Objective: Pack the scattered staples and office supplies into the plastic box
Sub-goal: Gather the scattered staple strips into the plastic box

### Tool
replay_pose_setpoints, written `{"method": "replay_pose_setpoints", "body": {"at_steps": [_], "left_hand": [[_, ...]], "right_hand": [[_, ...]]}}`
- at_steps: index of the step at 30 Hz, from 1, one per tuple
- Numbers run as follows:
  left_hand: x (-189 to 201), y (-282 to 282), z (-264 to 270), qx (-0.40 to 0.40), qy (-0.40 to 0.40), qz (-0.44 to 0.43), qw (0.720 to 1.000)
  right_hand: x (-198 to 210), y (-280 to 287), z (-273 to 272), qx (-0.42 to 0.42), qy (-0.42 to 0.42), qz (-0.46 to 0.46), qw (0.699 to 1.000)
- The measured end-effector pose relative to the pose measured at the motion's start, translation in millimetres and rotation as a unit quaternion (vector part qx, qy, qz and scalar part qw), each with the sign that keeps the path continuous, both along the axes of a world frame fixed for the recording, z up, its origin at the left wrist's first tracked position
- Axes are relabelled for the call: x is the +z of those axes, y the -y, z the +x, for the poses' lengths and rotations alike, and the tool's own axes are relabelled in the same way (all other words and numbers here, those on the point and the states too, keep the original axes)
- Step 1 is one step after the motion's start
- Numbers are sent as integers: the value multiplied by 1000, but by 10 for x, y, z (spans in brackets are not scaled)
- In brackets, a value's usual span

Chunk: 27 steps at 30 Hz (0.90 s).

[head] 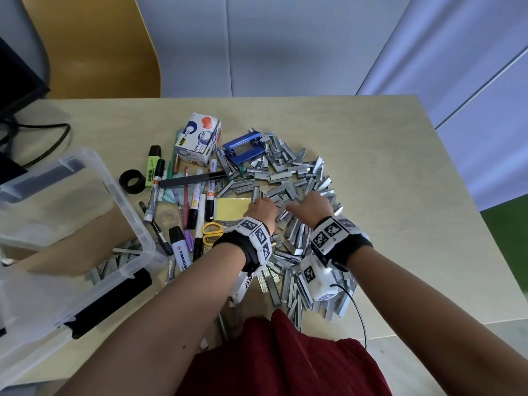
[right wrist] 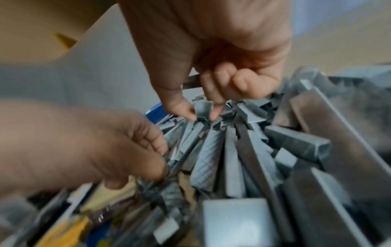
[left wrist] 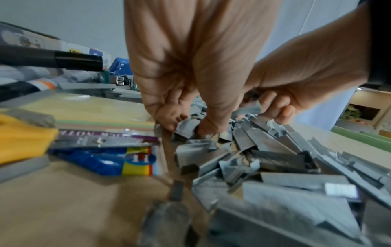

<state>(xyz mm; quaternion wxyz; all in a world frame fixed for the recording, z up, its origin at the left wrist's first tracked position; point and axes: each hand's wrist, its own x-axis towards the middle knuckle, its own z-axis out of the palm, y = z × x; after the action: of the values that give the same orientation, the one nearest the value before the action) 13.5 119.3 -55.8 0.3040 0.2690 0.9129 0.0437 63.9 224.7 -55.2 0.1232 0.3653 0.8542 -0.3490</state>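
A big heap of grey staple strips (head: 288,178) covers the middle of the beige table. Both hands are down in the heap's near part, side by side. My left hand (head: 261,202) has its thumb and curled fingers closed round a few strips (left wrist: 187,127) beside the yellow note pad (head: 233,208). My right hand (head: 304,207) pinches a short strip (right wrist: 203,109) between thumb and forefinger (right wrist: 203,115). The clear plastic box (head: 134,215) stands open at the left with some staple strips (head: 114,261) on its bottom.
Left of the heap lie markers and highlighters (head: 197,201), yellow scissors (head: 213,231), a black tape roll (head: 132,181), a tape dispenser carton (head: 198,138) and a blue hole punch (head: 243,147). The table edge runs down the right. A wooden chair (head: 94,44) stands behind.
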Motion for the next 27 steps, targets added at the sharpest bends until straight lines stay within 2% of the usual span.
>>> {"method": "replay_pose_setpoints", "body": {"at_steps": [4,6,9,12,16,18,20,22,25,27], "left_hand": [[-4,1,-15,-22,2,14,1000],[-10,-9,-4,-31,-2,5,1000],[-18,-27,60,-18,-29,-8,999],[-14,-17,83,1,-37,5,999],[92,19,30,31,27,29,999],[151,34,-19,66,71,54,994],[155,62,-93,111,101,90,985],[115,100,-144,159,125,164,966],[109,104,-193,226,130,253,932],[112,77,-213,222,103,263,933]], "right_hand": [[51,-70,95,-105,-61,-179,976],[95,-94,138,-143,-89,-319,933],[171,-122,206,-164,-123,-501,841],[230,-140,253,-146,-171,-581,782],[279,-190,286,-85,-229,-627,740],[277,-215,278,-76,-233,-618,747],[270,-234,263,-85,-221,-580,780],[248,-243,251,-97,-187,-498,841],[169,-199,239,-60,-104,-276,954],[106,-138,227,-6,-54,-120,991]]}}
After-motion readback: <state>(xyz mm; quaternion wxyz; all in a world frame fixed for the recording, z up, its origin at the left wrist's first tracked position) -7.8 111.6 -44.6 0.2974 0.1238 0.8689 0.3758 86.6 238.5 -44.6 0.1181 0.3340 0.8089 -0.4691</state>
